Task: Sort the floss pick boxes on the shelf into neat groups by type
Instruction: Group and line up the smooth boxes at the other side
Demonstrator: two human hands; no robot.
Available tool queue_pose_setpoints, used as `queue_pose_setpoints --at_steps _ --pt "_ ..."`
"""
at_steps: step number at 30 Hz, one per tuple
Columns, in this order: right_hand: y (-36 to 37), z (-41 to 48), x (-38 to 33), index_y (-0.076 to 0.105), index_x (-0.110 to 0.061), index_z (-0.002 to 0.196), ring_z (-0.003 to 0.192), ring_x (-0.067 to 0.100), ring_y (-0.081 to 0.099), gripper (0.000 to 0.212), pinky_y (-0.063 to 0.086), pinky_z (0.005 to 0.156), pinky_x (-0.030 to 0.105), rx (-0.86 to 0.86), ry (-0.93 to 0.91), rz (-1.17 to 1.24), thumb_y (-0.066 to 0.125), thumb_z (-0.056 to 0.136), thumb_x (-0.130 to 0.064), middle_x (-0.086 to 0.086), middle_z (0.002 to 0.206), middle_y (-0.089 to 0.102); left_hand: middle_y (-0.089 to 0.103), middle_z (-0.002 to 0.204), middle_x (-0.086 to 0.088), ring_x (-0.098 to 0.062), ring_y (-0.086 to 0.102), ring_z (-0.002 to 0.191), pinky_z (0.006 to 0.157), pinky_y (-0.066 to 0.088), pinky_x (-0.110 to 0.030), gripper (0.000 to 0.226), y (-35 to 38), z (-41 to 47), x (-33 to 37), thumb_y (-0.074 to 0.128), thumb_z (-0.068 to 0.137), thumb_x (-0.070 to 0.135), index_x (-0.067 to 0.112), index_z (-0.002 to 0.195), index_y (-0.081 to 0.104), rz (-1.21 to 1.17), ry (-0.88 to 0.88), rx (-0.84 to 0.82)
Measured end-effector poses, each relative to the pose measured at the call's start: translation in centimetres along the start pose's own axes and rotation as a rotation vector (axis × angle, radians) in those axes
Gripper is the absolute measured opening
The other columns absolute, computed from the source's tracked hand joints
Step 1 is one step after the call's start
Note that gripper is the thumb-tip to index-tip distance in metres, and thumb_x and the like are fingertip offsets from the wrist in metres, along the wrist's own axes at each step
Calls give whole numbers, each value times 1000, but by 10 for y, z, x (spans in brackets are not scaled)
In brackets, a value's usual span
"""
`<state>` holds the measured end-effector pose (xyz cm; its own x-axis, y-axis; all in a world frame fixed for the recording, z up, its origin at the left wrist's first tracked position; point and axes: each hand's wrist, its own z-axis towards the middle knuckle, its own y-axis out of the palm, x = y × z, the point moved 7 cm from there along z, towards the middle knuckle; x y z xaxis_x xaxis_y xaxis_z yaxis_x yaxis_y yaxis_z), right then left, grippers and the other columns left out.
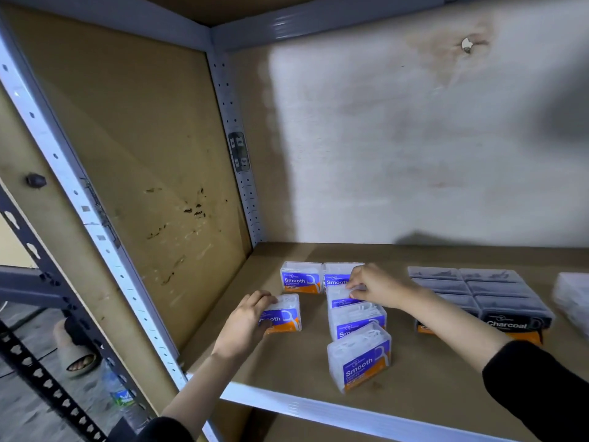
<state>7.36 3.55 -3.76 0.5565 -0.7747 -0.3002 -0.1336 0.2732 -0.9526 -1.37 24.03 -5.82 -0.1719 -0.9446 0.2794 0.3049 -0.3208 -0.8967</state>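
Several clear "Smooth" floss pick boxes with blue and orange labels stand on the brown shelf board (287, 371). Two boxes (301, 277) stand side by side at the back. My left hand (247, 320) grips the left front Smooth box (287, 315). My right hand (373, 285) pinches the top of the rear box (342, 298) in a column of three; the middle box (357, 320) and the tilted front box (360, 357) stand in front of it. A block of several dark "Charcoal" boxes (497, 301) sits to the right.
More clear boxes (572, 298) show blurred at the right edge. The metal upright (95, 224) and side panel close the shelf on the left, the stained wall behind. The shelf's white front lip (318, 409) runs below. A foot in a sandal (78, 352) stands on the floor at lower left.
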Motion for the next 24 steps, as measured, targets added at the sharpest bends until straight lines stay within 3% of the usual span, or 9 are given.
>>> queue_pose_setpoints --at_steps 5,18,24 --pt "-2 -6 15 61 -6 122 114 21 56 34 44 95 28 61 60 -2 55 92 -20 8 127 59 52 132 -5 -24 48 120 94 39 -26 39 11 21 12 59 85 5 6 124 55 22 -26 -36" --pt "-4 -5 25 59 -7 124 120 20 52 38 39 96 22 40 82 -9 61 87 -13 6 133 54 52 128 -5 -22 47 119 92 39 -27 36 22 47 12 59 87 7 7 122 55 22 -39 -50" --pt "0 9 15 60 -3 122 118 23 54 38 43 95 26 39 92 -25 63 85 -12 10 130 57 51 129 -5 -21 46 119 92 39 -26 37 24 53 11 59 87 7 8 123 54 26 -33 -73"
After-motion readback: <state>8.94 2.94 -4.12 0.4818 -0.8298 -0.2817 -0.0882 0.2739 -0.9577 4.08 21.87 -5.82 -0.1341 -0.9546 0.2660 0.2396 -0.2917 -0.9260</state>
